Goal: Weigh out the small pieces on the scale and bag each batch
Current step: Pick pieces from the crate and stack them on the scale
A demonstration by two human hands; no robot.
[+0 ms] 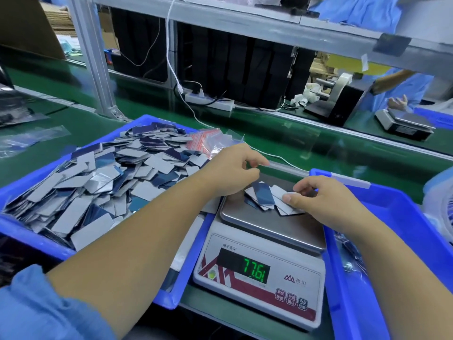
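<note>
While the scale (pixel 259 263) reads, both hands hover over its pan.
Right hand (pixel 321 200) pinches one piece (pixel 291 193); left hand (pixel 232 168), fingers curled, seemingly empty; add singly.

Blue tray (pixel 186 261); grey-and-blue pieces (pixel 263 197); green belt (pixel 294 141)

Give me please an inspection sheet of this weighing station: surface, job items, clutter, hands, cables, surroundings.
Surface: green bench mat.
Job's things: scale with lit green display; small pieces on its pan; blue tray heaped with pieces; small bags; second blue tray at right.
Clutter: loose clear bags on the mat.
Hands: left hand curled above the pan; right hand pinches a piece.
Cables: white cable to power strip.
Surroundings: another scale, tape dispenser.
</note>
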